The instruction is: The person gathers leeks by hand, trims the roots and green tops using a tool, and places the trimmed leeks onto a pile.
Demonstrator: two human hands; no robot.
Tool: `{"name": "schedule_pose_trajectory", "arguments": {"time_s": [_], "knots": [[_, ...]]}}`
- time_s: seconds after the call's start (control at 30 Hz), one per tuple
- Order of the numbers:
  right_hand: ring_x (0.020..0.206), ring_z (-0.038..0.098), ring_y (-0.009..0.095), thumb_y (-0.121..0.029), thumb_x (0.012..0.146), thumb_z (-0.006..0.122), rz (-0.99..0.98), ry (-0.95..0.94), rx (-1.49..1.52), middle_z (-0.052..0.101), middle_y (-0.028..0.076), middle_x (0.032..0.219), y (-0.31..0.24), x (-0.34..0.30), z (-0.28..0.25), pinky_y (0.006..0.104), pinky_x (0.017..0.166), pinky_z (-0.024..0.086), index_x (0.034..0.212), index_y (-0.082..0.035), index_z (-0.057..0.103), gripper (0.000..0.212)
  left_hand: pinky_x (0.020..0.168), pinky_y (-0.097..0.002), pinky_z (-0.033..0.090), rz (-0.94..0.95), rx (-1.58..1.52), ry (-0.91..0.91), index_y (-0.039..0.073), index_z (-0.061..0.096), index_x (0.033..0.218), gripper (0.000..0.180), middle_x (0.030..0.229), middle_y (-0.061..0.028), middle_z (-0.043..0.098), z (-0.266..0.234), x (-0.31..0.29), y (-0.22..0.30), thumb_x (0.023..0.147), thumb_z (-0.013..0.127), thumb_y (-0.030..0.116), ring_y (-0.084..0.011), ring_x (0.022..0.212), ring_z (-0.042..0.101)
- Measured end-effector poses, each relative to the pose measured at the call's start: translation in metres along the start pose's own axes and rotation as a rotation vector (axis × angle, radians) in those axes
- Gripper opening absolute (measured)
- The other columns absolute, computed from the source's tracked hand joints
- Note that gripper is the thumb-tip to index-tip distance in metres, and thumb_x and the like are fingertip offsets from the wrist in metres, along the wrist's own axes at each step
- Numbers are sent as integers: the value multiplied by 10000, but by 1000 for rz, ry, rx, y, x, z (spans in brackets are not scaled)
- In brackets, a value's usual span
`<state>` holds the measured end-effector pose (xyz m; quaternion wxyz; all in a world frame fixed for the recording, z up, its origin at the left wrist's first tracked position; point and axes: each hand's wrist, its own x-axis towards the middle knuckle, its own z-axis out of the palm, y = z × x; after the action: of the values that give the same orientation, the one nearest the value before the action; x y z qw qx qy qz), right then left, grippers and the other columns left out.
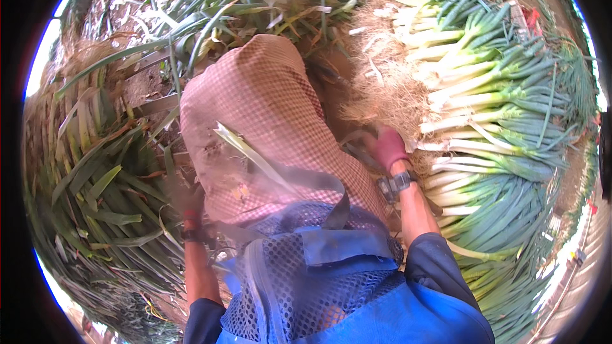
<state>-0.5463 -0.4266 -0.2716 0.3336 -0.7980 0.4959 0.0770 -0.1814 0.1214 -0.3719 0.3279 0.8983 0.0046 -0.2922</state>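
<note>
My right hand [386,148], in a dark pink glove with a watch above it, is closed beside the root ends of a long row of green onions [459,95]. A blurred greyish thing shows at its fingers; its kind is unclear. My left hand [190,202], in a dark glove, hangs by a pile of leafy green onions [95,210] on the left. Shadow and motion blur hide its fingers. A loose pale green leaf strip [252,156] lies across the checked cloth [255,89] over my lap.
Cut green leaves [255,0] are heaped beyond my knees. Tangled dry roots [389,70] edge the onion row on the right. Bare soil [143,83] and a flat bar [156,105] show between the left pile and my legs. A blue mesh garment [319,280] covers my front.
</note>
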Motion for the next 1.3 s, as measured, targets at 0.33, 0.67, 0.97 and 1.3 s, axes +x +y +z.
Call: {"name": "schedule_pose_trajectory", "arguments": {"time_s": [0.33,0.67,0.97,1.3], "knots": [[1288,533,447,-312,941,650,-441,-115,-580,583,263,1380,34,192,94,516,1088,440,1382,11,551,555,942,-358,559,-100,-173,-71,-15,622,1354,438,1212,-111,717,-5,-96,129,970,719,174,-181,1097,669],[1135,662,466,-337,890,693,-130,-233,-659,682,245,1233,10,228,145,546,940,553,1365,-40,537,582,947,-298,540,-95,-248,263,92,669,1360,391,1183,-63,756,-48,-133,136,1012,678,270,-139,1090,683],[826,677,387,-267,942,620,-669,-220,-728,720,164,930,85,299,171,481,687,561,1023,-66,686,226,897,-336,558,-74,-140,186,87,675,1349,470,1108,-113,767,-45,-101,149,971,699,366,-184,974,717],[526,530,94,-313,1004,652,-60,-219,814,585,-20,707,-191,174,-67,272,466,388,1037,-89,662,226,927,-312,558,46,-378,260,5,575,1444,538,1243,-92,720,-60,-110,194,994,701,270,-140,1057,690]]}}
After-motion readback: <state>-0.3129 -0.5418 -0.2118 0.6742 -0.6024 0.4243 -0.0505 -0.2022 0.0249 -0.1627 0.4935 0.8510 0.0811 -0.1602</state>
